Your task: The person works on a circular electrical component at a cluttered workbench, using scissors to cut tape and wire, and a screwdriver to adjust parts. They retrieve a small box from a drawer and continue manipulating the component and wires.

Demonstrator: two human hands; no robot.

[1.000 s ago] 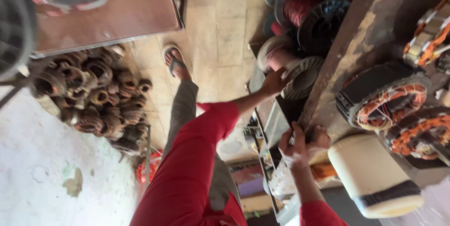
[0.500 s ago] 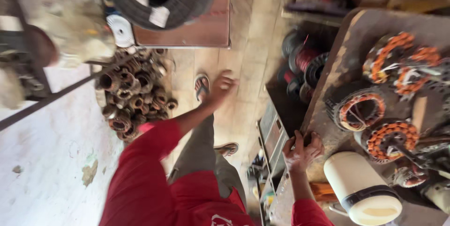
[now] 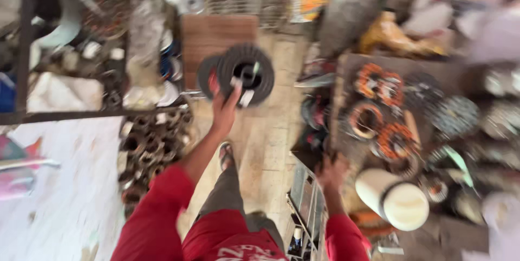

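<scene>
**Left hand stretched toward dark ribbed rings, right hand at the worktop edge**

Nearest the camera, two red sleeves (image 3: 162, 212) and a grey trouser leg (image 3: 225, 193) run down to a sandalled foot (image 3: 226, 155) on the pale tiled floor (image 3: 265, 147). To the right, the right hand (image 3: 331, 171) rests at the near edge of the worktop (image 3: 346, 71); the picture is too blurred to tell whether its fingers are curled on anything. Just right of it stands a cream cylindrical container with a dark band (image 3: 392, 198), lying tilted on the worktop. Beyond that, several motor stators with orange copper windings (image 3: 392, 142) sit close together, with dark ribbed discs (image 3: 452, 115) further right.

To the left, on the floor, a heap of rusty brown rotors and round metal parts (image 3: 146, 147) lies beside a white sheet (image 3: 65, 185).

Further off, the left hand (image 3: 225, 106) is stretched out, fingers spread and open, gripping nothing. Just beyond its fingertips sit two dark ribbed rings (image 3: 244, 69), one overlapping the other, near a brown wooden board (image 3: 216, 33). A dark metal rack (image 3: 24, 50) crowded with clutter fills the far left.
</scene>
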